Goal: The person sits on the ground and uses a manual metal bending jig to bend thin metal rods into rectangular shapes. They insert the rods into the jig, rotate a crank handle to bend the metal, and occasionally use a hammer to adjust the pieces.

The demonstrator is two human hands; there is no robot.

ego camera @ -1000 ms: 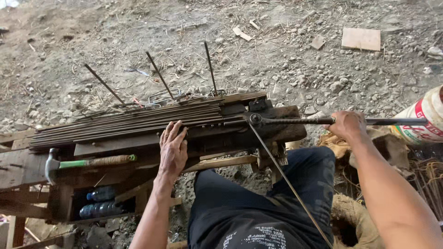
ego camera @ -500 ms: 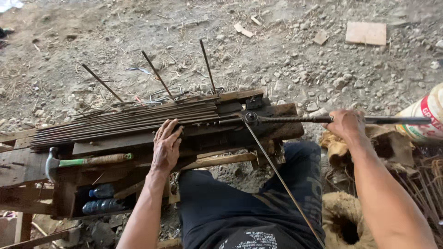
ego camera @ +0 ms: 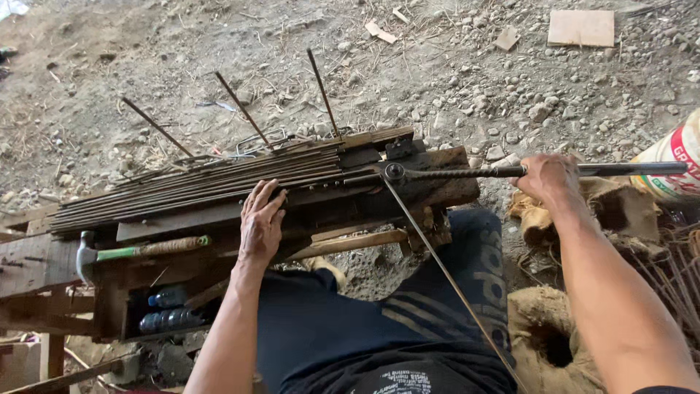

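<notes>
Rebar bender bar (ego camera: 583,170) runs sideways off the bench (ego camera: 437,186), right hand (ego camera: 548,179) wrapped around it, left hand (ego camera: 261,222) spread flat pinning the rod bundle (ego camera: 197,186).

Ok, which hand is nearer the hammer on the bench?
Left. The left hand rests flat on the bench just right of the hammer handle's end. The right hand grips the bending lever far off to the right.

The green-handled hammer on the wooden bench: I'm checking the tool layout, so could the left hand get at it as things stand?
Probably yes. The left hand lies flat on the bundle of thin steel rods, holding nothing, and the green-handled hammer lies uncovered on the rough wooden bench just beside it, with nothing between them.
</notes>
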